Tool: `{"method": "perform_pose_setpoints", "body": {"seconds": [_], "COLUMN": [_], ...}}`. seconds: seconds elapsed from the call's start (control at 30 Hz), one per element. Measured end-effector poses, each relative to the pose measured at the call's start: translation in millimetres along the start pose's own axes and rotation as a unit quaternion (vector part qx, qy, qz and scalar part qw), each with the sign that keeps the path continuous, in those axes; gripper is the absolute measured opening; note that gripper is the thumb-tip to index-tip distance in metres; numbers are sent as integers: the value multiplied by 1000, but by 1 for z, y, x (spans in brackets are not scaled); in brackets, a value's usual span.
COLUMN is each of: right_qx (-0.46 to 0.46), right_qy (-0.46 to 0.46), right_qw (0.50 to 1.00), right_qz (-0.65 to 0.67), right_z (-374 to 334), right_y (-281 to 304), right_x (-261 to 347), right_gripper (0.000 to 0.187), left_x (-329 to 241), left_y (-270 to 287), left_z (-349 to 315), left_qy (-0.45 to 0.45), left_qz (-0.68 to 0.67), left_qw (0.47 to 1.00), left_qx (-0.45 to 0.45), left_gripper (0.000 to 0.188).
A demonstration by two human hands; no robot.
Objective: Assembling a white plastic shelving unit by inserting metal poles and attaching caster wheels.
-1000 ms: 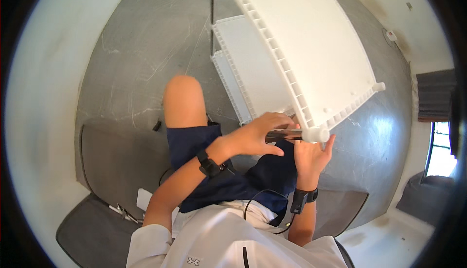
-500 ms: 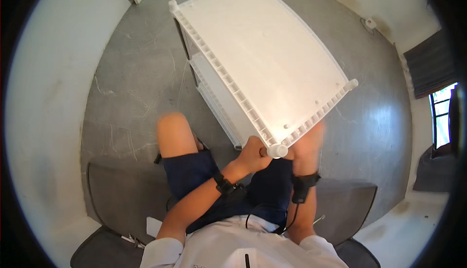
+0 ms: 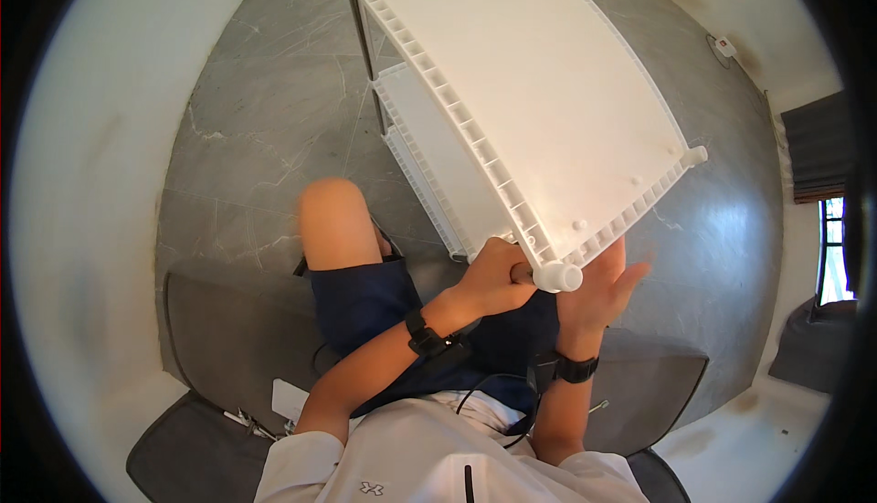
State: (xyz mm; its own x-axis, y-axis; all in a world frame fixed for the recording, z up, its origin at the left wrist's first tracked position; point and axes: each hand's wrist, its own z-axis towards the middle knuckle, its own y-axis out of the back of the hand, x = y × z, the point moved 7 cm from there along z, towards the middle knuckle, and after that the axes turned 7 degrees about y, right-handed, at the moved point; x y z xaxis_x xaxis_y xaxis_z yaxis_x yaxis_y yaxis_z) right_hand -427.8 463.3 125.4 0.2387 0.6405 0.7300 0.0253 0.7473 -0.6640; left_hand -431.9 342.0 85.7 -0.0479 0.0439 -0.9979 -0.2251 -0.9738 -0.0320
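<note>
A white plastic shelf rack (image 3: 521,83) with dark metal poles stands tilted in front of my knees, its top panel facing up. My left hand (image 3: 498,276) is wrapped round the pole just under the nearest corner (image 3: 557,276). To the right of that corner, my right hand (image 3: 596,295) is held up with its thumb spread. Its fingertips are partly hidden behind the rim of the top panel, and I cannot tell whether they touch it. Lower tiers (image 3: 429,151) show beneath on the left.
I sit on a dark grey seat (image 3: 228,329) with small tools (image 3: 248,423) lying at its left. Grey tiled floor (image 3: 265,119) surrounds the rack. White walls rise on the left and right. A small white box with a cord (image 3: 724,47) is by the far right wall.
My right hand has risen from beside the knee to next to the near corner. The rack appears shifted slightly right in view; my left hand keeps its hold.
</note>
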Motion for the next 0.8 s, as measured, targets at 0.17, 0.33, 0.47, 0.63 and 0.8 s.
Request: {"method": "perform_pose_setpoints", "body": {"seconds": [0.17, 0.33, 0.47, 0.63, 0.8], "right_qx": [145, 71, 71, 42, 89], "right_qy": [-21, -12, 4, -46, -77], "right_qw": [945, 961, 951, 965, 975], "right_qz": [-292, -268, -302, -253, -191], "right_z": [-19, -18, -25, -25, -12], "right_y": [-22, -35, -15, -21, -21], "right_x": [-15, -23, -47, -53, -52], "right_gripper": [63, 40, 22, 23, 36], "left_x": [-18, 2, 45, 73, 110], "left_y": [5, 17, 50, 72, 82], "left_z": [2, -3, -11, 9, 3], "left_qy": [-50, 32, -3, 42, 69], "left_qz": [-14, 160, 322, 597, 640], "left_qw": [999, 972, 928, 792, 752], "left_qx": [10, 171, 187, 118, 145], "left_gripper": [20, 46, 70, 82, 83]}}
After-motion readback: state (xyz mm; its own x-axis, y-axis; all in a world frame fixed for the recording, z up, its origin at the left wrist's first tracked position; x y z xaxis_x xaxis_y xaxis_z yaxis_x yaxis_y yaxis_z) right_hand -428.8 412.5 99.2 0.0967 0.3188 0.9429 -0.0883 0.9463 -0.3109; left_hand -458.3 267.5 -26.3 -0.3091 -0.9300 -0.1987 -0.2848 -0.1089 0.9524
